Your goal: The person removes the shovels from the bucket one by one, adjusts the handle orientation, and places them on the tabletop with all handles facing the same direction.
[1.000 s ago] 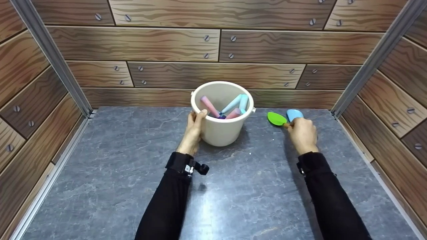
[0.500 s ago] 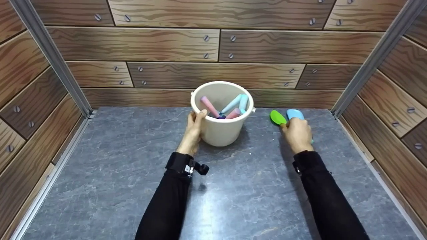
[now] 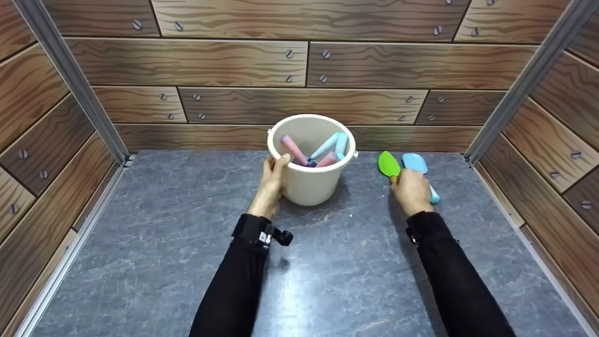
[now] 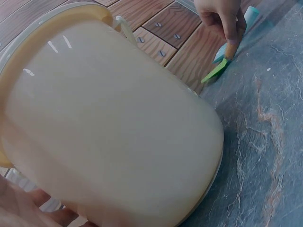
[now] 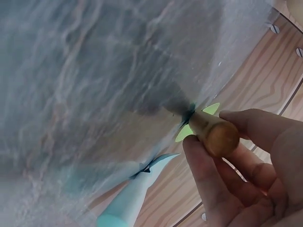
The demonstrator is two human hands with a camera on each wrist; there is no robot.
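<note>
A cream bucket [image 3: 311, 189] and a blue spatula [image 3: 415, 162] are borne by a grey, stone-patterned tabletop [image 3: 154, 243].
The tabletop is streaked with pale and rust-toned veins, and a white glare is cast toward the front. The cream bucket is stood upright near the back; to its right the blue spatula is laid, handle pointed frontward. Whether the green spatula [image 3: 389, 164] is touching the tabletop cannot be told.

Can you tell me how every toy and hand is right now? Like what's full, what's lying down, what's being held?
Bucket: standing, open on top, things inside.
Pink sticks: in the bucket, lower ends hard to see.
Blue sticks: in the bucket, slanted.
Green shovel: held by its handle.
Blue shovel: lying on the table.
Left hand: holding the bucket.
Right hand: holding the green shovel.
</note>
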